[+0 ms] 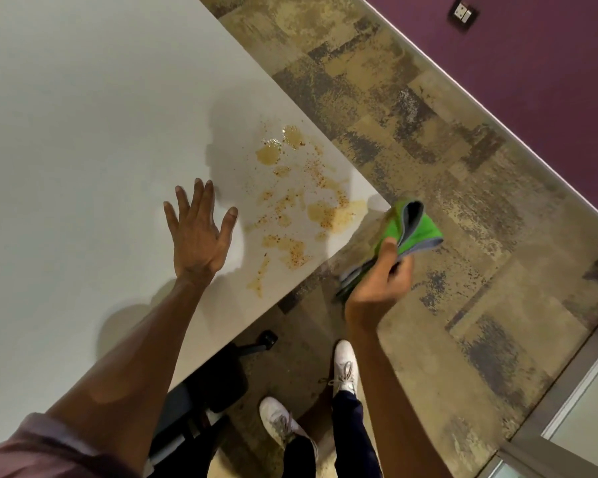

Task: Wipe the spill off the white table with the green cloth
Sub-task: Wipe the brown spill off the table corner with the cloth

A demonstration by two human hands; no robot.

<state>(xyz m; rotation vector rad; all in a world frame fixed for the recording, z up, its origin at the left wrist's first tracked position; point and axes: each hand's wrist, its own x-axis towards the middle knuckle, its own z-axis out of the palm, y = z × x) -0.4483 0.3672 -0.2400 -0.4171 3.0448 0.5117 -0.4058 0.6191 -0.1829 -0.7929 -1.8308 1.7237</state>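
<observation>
A brownish spill (301, 205) with reddish specks lies in patches near the corner of the white table (83, 139). My left hand (197, 232) is flat above or on the table just left of the spill, fingers spread, holding nothing. My right hand (380, 281) is off the table's corner, over the floor, gripping the folded green cloth (415, 229) with its grey edging. The cloth is apart from the spill, just right of the table corner.
A dark chair (208, 388) with a wheeled base stands under the table's near edge. My white shoes (346, 367) are on the mottled carpet (428, 150). A purple wall (549, 81) with a socket runs along the right; a glass partition frame is at the lower right.
</observation>
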